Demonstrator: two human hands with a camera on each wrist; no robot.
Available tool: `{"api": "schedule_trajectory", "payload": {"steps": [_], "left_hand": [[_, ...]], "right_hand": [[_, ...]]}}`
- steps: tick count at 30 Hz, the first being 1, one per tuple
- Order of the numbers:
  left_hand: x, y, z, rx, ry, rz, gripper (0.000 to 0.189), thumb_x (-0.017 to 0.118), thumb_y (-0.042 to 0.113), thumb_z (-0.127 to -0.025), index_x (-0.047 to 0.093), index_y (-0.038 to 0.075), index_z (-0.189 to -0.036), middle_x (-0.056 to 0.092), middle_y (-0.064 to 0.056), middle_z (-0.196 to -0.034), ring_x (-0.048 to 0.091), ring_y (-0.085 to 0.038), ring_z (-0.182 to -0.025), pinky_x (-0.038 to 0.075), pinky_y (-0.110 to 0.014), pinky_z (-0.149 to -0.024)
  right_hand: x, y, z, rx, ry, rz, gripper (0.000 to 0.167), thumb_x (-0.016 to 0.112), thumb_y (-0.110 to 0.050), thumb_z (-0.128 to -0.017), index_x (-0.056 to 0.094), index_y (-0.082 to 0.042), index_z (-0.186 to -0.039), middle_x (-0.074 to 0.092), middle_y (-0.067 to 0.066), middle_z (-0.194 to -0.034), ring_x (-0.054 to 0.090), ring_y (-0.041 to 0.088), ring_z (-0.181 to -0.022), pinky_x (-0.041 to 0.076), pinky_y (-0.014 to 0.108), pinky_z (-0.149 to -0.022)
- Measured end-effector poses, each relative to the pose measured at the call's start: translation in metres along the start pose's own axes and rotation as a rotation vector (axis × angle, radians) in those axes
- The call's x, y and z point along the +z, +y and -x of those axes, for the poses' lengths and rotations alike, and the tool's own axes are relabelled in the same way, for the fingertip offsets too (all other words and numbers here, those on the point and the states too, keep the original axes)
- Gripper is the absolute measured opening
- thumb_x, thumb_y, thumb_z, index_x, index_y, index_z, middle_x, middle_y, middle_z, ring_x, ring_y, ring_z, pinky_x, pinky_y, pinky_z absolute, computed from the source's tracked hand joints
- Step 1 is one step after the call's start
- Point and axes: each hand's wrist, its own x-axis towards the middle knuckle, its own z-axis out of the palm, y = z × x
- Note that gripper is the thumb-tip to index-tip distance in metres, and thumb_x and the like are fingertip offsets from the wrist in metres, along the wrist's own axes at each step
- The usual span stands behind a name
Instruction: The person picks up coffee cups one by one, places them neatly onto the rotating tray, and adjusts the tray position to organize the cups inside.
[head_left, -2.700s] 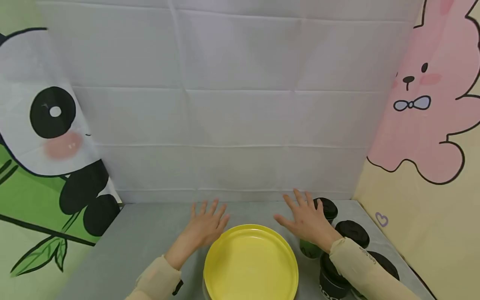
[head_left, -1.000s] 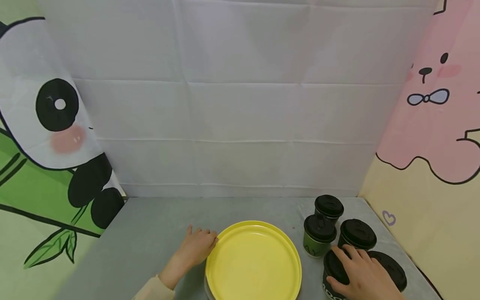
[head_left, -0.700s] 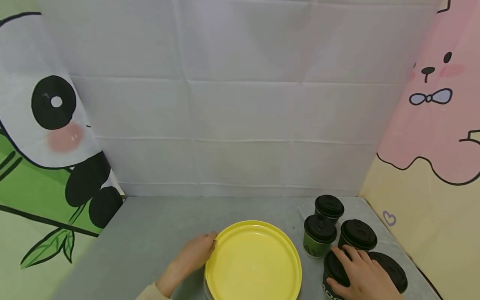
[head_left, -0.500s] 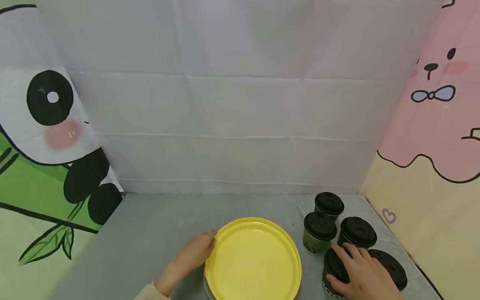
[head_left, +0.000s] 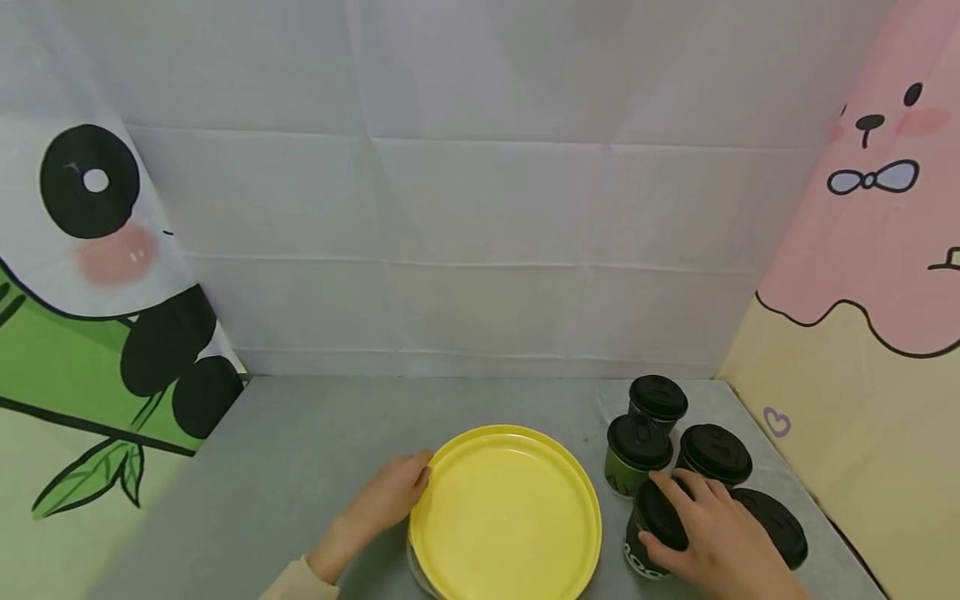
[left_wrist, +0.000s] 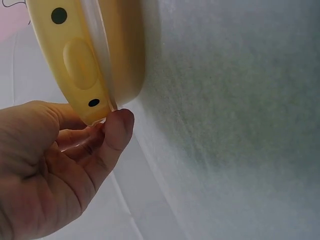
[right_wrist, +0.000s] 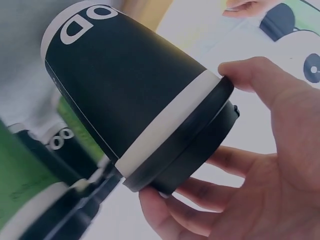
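Note:
My left hand [head_left: 390,492] holds the left rim of a round yellow lid [head_left: 506,512] on a container in the head view. In the left wrist view the thumb and fingers pinch the lid's edge; a clear rim and the yellowish container wall [left_wrist: 122,50] show beside it. On the right, my right hand [head_left: 720,537] grips a black coffee cup [head_left: 643,546] by its black lid. The right wrist view shows this cup [right_wrist: 125,75] with white lettering, a pale band under the lid [right_wrist: 192,137], and thumb and fingers spread round that lid.
Close around the held cup stand other lidded cups: a green cup [head_left: 626,471], a cup behind it [head_left: 658,396], a cup farther right [head_left: 715,454] and one [head_left: 772,525] partly behind the right hand. The grey table [head_left: 322,433] meets a white backdrop [head_left: 480,208].
Both hands were first spread above the table. The left hand took hold of the yellow lid's rim; the right hand took the black cup's lid and has just shifted the cup slightly left.

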Motion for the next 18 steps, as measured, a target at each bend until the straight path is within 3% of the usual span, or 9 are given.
{"api": "schedule_trajectory", "payload": {"steps": [10,18], "left_hand": [[-0.005,0.006,0.000,-0.001,0.004,-0.029,0.015,0.056,0.000,-0.100,0.063,-0.004,-0.113,0.060,-0.002,-0.078,0.048,-0.008,-0.062,0.042,-0.027,-0.057],[-0.003,0.005,-0.001,-0.011,0.006,-0.059,0.016,0.056,0.001,-0.100,0.063,-0.004,-0.114,0.062,-0.003,-0.079,0.049,-0.008,-0.062,0.042,-0.027,-0.057]], "right_hand": [[-0.017,-0.030,-0.007,-0.030,0.030,0.003,0.069,0.080,-0.054,-0.077,0.064,-0.016,-0.132,0.062,0.016,-0.127,0.063,0.041,-0.109,0.053,0.060,-0.079],[-0.021,-0.036,-0.007,-0.056,0.058,0.034,0.069,0.080,-0.056,-0.077,0.065,-0.017,-0.132,0.062,0.014,-0.128,0.062,0.038,-0.108,0.053,0.059,-0.080]]}}
